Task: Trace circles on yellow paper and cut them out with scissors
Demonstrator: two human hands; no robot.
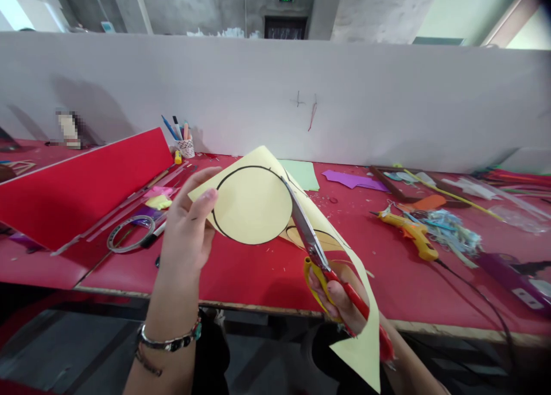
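Nearest the camera, off the front edge of the surface [275, 274], the right hand [340, 297] works a pair of scissors [316, 251]; its fingers are closed through the yellow and red handles, and the blades look nearly shut, biting into the yellow paper [253, 202] along a black drawn circle. A cut strip of the same sheet curls down past the right wrist and hangs below the front edge. The left hand [189, 234] holds the paper up on its left side, thumb and fingers pinched on the sheet just outside the drawn line; a bracelet sits on that wrist.

By the look of it the cutting-out of the circle is well under way: the right and lower arc already seem free, while the left and upper arc remain joined to the sheet. The next snip calls for the left hand to turn the sheet so the line feeds into the blades, which must open again and stay on the black outline.

Farther in on the surface lie a roll of tape [131, 232] toward the left, a glue gun [408, 231] with its cord toward the right, and paper scraps. Near the far edge stand a pen cup [186, 145], a green sheet [303, 174] and a purple sheet [353, 181]; a red board [81, 182] leans at the far left
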